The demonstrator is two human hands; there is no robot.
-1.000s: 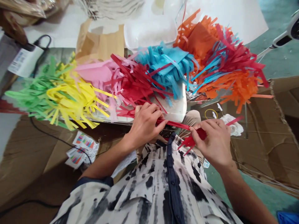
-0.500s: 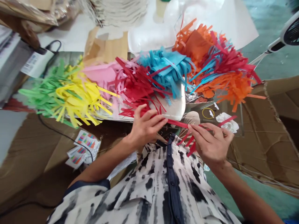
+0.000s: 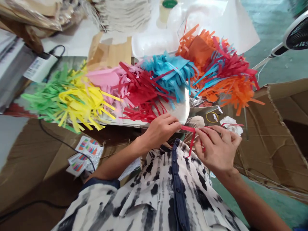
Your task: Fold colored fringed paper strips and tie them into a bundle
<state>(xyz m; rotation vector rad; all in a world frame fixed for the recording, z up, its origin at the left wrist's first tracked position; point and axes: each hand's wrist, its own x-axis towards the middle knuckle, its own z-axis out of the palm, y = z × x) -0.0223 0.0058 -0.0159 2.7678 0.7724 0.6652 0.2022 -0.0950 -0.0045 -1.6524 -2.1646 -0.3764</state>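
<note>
A strip of red fringed tissue paper (image 3: 188, 128) stretches between my two hands, just off the table's front edge. My left hand (image 3: 161, 131) pinches its left end with the fingers closed. My right hand (image 3: 217, 144) grips the strip farther right, and a few thin red tails hang below the fingers. Beyond my left hand lies a heap of red fringed tissue (image 3: 141, 88). Beside that heap are blue fringe (image 3: 173, 69) and pink fringe (image 3: 104, 78).
Yellow fringe (image 3: 81, 99) and green fringe (image 3: 45, 94) lie on the left, orange fringe (image 3: 199, 48) on the right. A white fan (image 3: 286, 40) stands at far right. Cardboard boxes (image 3: 262, 128) flank me. Printed cards (image 3: 84, 154) lie lower left, near a black cable (image 3: 64, 138).
My left hand has moved right and closed its spread fingers on the red strip. The span of strip between the hands is shorter. My right hand has stayed nearly in place.
</note>
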